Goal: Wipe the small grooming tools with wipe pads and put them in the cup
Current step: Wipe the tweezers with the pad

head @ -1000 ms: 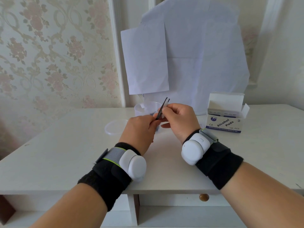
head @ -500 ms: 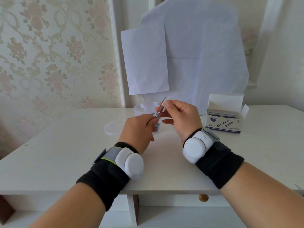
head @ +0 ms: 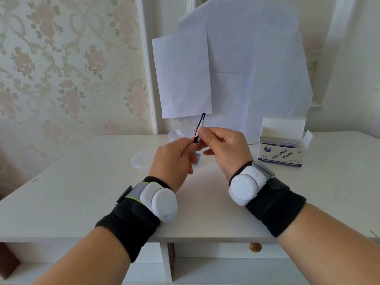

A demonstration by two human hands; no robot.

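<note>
Nearest us, our two forearms wear black wrist straps, each carrying a white pod. Just beyond, our left hand (head: 174,159) pinches the lower end of a thin dark tool, seemingly tweezers (head: 199,128), between thumb and fingertips, tilting it up toward one o'clock so its shaft stands free for cleaning. Our right hand (head: 225,149), at three o'clock from the left, has thumb and forefinger curled round a small white wipe pad (head: 197,131), pressed against the tool's middle; we judge this steadies one end while the pad slides along the other.

Further out, at eleven o'clock from the hands, a clear round lid (head: 141,159) lies flat on the table (head: 72,182), leaving the cup (head: 174,135) open for the drop. The cup stands just behind our left hand at twelve o'clock, partly hidden. At two o'clock sits the opened box of alcohol pads (head: 282,150), flap up, within easy reach.
</note>
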